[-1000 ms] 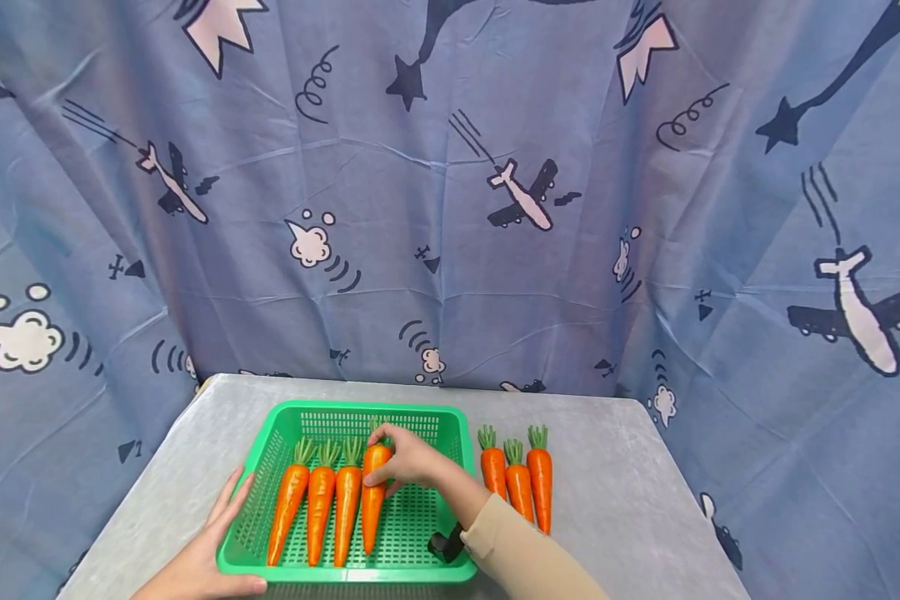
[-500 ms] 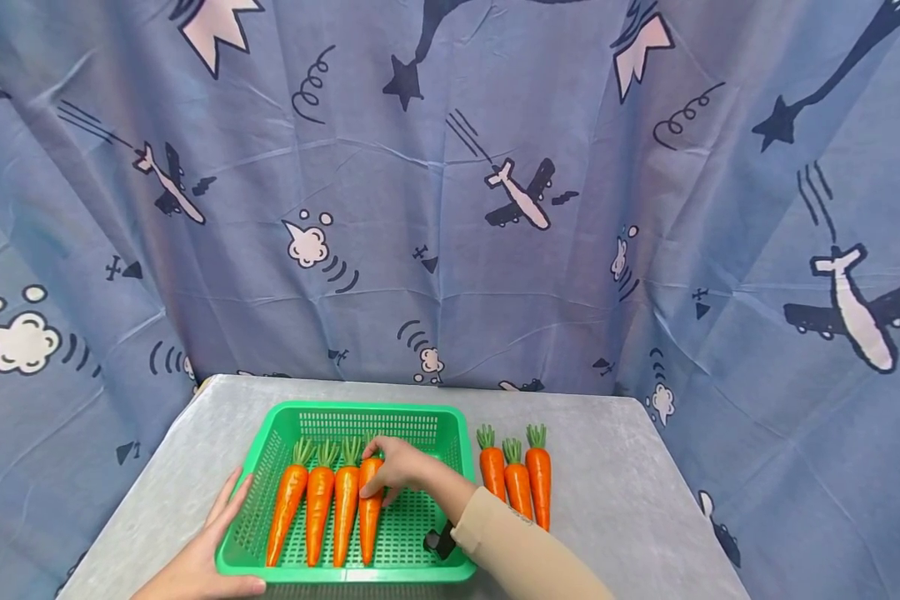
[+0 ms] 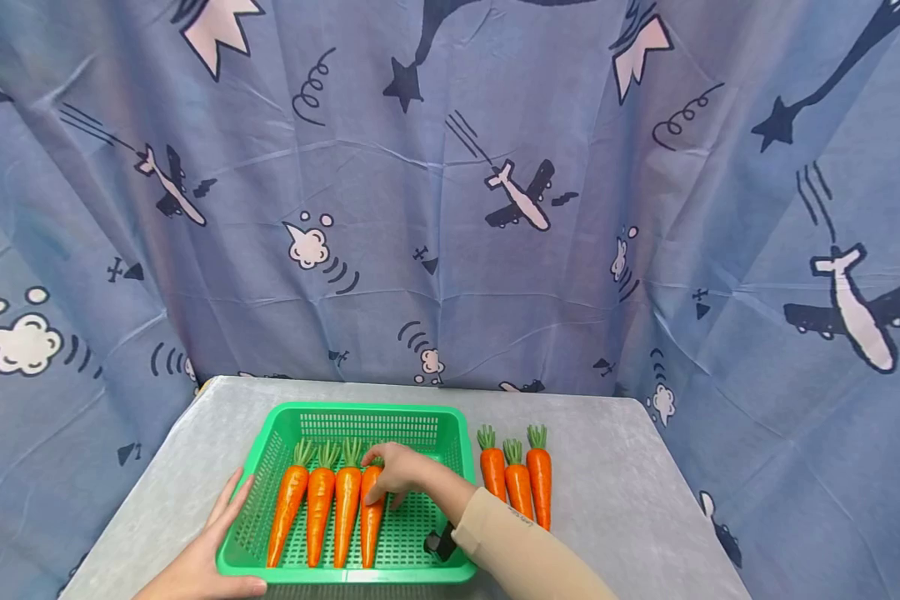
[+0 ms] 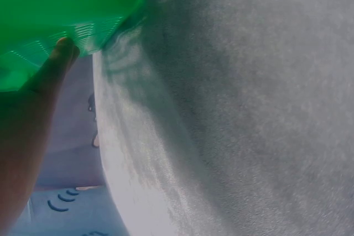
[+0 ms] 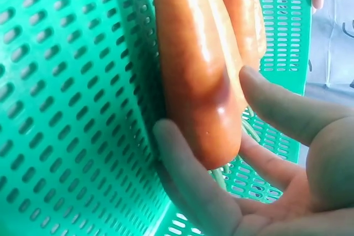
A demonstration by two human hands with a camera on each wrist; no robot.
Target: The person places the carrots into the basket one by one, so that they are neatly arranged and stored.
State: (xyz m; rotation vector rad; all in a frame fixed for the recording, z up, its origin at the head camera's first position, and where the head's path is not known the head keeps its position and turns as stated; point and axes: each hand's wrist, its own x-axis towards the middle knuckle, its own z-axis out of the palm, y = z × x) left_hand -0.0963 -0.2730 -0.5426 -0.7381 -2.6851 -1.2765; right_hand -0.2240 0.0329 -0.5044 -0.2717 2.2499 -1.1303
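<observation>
In the head view, a green plastic basket (image 3: 412,575) holds several orange carrots in a row, green tops pointing away from me. My right hand (image 3: 401,471) is over the upper part of the rightmost carrot (image 3: 371,533), thumb on one side and fingers on the other. In the right wrist view, thumb and curled fingers surround the thick end of that carrot (image 5: 193,70), and a neighbouring carrot (image 5: 243,15) lies just beyond. My left hand (image 3: 206,554) rests against the basket's front left corner, fingers straight along the side wall. The left wrist view shows one digit on the basket wall (image 4: 66,4).
Three more carrots (image 3: 538,483) lie on the grey tabletop (image 3: 622,517) to the right of the basket, partly behind my right sleeve (image 3: 521,537). A black strap piece (image 3: 440,543) shows at the right wrist. A blue patterned curtain (image 3: 450,333) hangs behind the table.
My right hand has brought the rightmost carrot left and toward me, down beside the others; over the last half second it shifts only slightly. My left hand stays at the basket corner.
</observation>
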